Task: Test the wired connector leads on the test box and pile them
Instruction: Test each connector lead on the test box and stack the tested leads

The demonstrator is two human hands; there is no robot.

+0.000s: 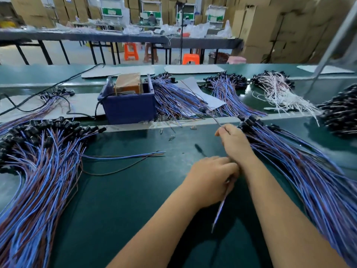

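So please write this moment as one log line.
left hand: grips lead | right hand: pinches same lead | box: untouched | piles: left, right

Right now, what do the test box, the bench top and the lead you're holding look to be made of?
Test box: dark blue, likely moulded plastic, matte walls with a rim.
Bench top: dark green mat, possibly rubber or vinyl, with a soft sheen.
Lead, held by the left hand and right hand: thin blue and brown wires, probably plastic-insulated; blurred.
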